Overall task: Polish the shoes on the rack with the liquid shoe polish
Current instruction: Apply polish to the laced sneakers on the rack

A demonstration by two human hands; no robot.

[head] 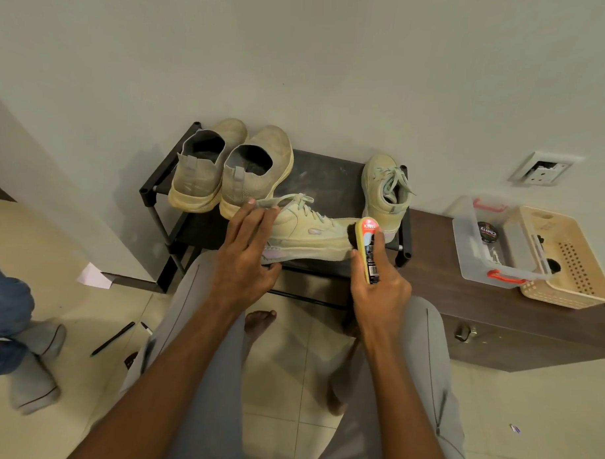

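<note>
The left hand (245, 248) grips the light, soft sneaker (307, 234) at its heel — the right hand (378, 283) grasps the slick polish bottle (369, 249).

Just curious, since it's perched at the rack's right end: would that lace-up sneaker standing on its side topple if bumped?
Probably. The sneaker stands on its side, so it likely tips easily. Its upper looks soft, so it should flex rather than break. Its loose laces would probably flop or snag.
</note>
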